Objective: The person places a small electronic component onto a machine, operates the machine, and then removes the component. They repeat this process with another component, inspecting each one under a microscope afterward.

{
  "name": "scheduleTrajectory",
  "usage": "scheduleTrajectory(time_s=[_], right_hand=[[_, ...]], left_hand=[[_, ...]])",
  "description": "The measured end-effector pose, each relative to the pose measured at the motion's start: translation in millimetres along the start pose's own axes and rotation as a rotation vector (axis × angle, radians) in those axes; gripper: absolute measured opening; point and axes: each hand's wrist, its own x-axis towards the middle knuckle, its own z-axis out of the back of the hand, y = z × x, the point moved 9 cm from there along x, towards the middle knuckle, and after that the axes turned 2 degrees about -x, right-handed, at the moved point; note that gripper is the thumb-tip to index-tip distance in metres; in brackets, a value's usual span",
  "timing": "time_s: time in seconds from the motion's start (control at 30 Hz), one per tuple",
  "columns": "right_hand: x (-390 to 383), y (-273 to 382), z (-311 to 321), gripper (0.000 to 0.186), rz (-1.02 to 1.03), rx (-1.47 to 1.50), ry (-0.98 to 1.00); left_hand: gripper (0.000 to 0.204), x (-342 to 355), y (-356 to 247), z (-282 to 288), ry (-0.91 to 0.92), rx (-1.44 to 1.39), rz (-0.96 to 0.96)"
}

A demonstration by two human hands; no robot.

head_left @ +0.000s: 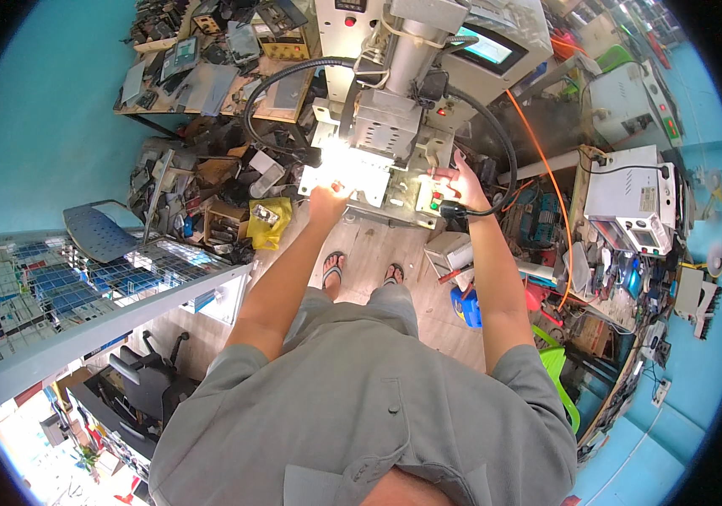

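A tall white and steel press machine stands before me, with a brightly lit, washed-out metal plate at its base. My left hand is at the plate's front-left, fingers curled; whatever they hold is lost in the glare. Just right of the plate is a small control box with green and red buttons. My right hand rests beside that box on the machine's right side, fingers apart, near a black cable that loops down to a black connector.
A bench heaped with electronic scrap is at back left, a yellow bag below it. Wire-grid shelving and a black chair are left. At right are white instruments, an orange hose and a green plastic chair.
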Motion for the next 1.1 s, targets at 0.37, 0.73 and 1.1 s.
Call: scheduleTrajectory(time_s=[0.37,0.73,1.1], right_hand=[[-45,17,13,0.100,0.212,-0.074,-0.175],[-38,-3,48,0.021,0.573,-0.469,-0.356],[-26,-6,38,0.019,0.775,-0.723,-0.469]], left_hand=[[0.046,1,-4,4,0.004,0.067,0.013],[0.030,-1,-18,5,-0.042,-0.096,0.081],[0.031,-6,-9,13,-0.043,-0.132,0.287]])
